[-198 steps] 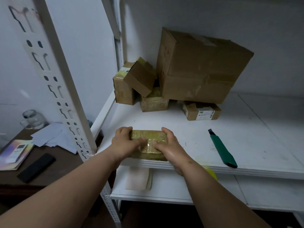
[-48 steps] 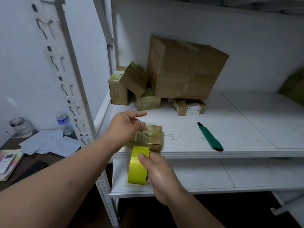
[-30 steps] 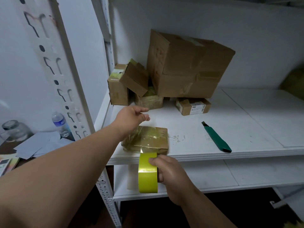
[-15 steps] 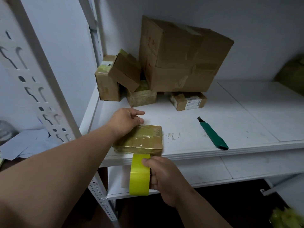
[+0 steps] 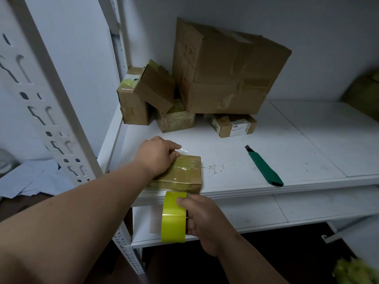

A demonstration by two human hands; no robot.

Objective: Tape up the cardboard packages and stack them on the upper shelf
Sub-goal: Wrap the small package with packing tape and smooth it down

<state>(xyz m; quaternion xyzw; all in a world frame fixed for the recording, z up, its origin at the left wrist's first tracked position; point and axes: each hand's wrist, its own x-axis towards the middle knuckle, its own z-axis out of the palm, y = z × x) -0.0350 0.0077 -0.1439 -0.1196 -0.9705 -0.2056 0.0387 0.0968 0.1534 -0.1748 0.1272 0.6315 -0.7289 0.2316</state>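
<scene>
Small pkg [image 5: 180,173] lies flat at the front edge of the shelf [image 5: 307,152], already glossy with tape wrap. Left hand [image 5: 158,154] rests on its far-left top, fingers curled over the far edge, pinning it down. Right hand [image 5: 203,218] grips the yellow tape roll [image 5: 174,217] just below the shelf lip, thumb on the roll's face, fingers through the core; roll sits just beneath the pkg's near side. Whether a strip runs from roll to pkg cannot be told.

Risks — judged:
- Pkg sits at the very lip; a hard pull on the roll could drag it off if the left hand slackens.
- Tape may twist or stick to itself when drawn at an angle round the near edge.
- No cutter in hand; tearing by force may lift laid tape.

Surroundings: green knife [image 5: 264,167] lies to the right on the shelf, well apart from the pkg — within reach, nothing between. Big box [image 5: 225,68] leans on smaller boxes [image 5: 151,95] at the back left, looks unsteady; labelled box [image 5: 234,125] in front of it. Upright post [image 5: 47,95] at left. Papers [image 5: 26,179] on the bench beyond the post.
</scene>
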